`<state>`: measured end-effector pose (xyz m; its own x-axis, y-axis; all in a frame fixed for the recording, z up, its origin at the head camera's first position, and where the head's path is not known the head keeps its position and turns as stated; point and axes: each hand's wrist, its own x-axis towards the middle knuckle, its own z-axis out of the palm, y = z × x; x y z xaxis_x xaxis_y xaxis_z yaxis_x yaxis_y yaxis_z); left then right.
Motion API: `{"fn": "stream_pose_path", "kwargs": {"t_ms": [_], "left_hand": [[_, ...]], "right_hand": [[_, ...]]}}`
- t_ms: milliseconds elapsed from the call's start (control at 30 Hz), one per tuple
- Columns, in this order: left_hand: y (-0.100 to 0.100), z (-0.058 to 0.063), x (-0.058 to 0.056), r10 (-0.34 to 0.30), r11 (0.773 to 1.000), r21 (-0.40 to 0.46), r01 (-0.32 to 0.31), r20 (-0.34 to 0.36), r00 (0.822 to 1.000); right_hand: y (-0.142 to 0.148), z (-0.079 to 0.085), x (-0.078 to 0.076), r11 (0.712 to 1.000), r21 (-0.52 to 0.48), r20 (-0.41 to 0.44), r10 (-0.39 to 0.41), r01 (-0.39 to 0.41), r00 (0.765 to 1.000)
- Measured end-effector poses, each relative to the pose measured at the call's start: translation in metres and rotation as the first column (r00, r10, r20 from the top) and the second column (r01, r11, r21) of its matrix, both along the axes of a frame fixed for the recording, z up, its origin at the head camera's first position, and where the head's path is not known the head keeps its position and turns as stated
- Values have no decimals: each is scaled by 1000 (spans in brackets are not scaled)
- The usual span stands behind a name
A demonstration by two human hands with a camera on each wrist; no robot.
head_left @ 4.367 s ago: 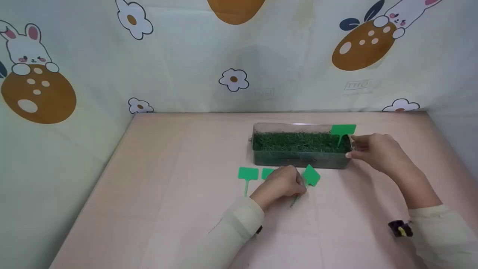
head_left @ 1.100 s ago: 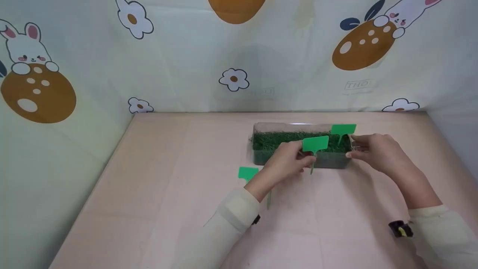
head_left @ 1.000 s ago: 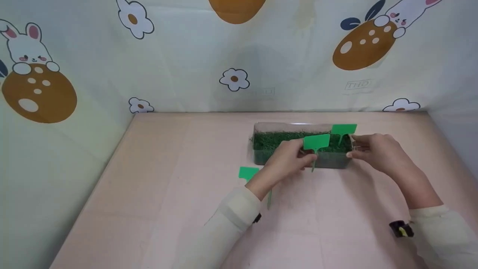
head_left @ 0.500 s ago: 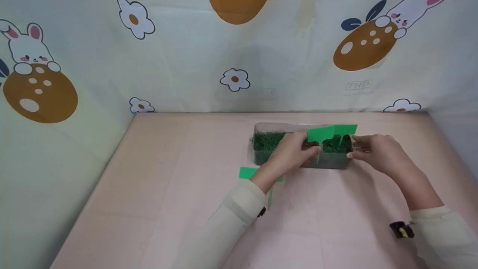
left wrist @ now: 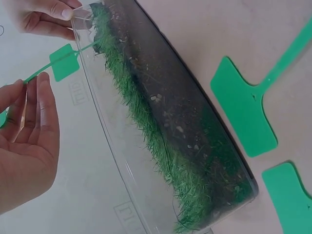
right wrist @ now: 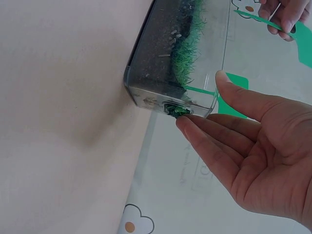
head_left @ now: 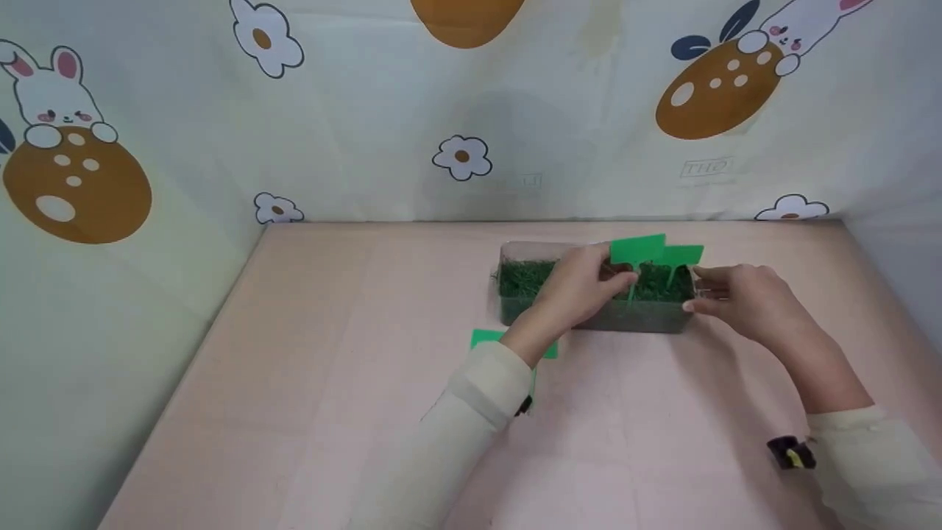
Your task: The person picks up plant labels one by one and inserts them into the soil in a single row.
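My left hand (head_left: 578,283) pinches the stem of a green plant label (head_left: 639,250), its plate up. In the right wrist view the stem (right wrist: 256,18) of that label points down, its tip above the rim, apart from the grass. The clear plastic planter (head_left: 647,316) holds soil topped with green grass (head_left: 524,278). A second label (head_left: 683,255) stands in the grass near the planter's right end. My right hand (head_left: 743,298) grips that end, thumb at the rim and fingers against the end wall (right wrist: 158,102).
Two more green labels (left wrist: 243,109) lie on the pale tabletop (head_left: 331,353) in front of the planter, partly covered by my left forearm in the head view. A printed cloth (head_left: 353,110) hangs behind the table.
My left hand took a label from the tabletop, raised it upright and carried it up and back over the planter. The right hand stayed at the planter's end.
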<state>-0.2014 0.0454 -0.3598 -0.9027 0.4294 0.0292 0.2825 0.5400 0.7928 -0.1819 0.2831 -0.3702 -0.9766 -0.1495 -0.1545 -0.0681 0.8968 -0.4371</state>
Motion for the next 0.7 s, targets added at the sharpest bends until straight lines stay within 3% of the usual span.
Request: {"fn": "stream_pose_path", "kwargs": {"t_ms": [300,700], "left_hand": [[5,-2,-6,27,999,-26,-27,-5,1000],[11,-8,-17,37,999,11,-37,-35,999]], "right_hand": [[0,0,1,1000,2,-5,-3,3,1000],[0,0,0,1000,18,-30,13,-13,999]]}}
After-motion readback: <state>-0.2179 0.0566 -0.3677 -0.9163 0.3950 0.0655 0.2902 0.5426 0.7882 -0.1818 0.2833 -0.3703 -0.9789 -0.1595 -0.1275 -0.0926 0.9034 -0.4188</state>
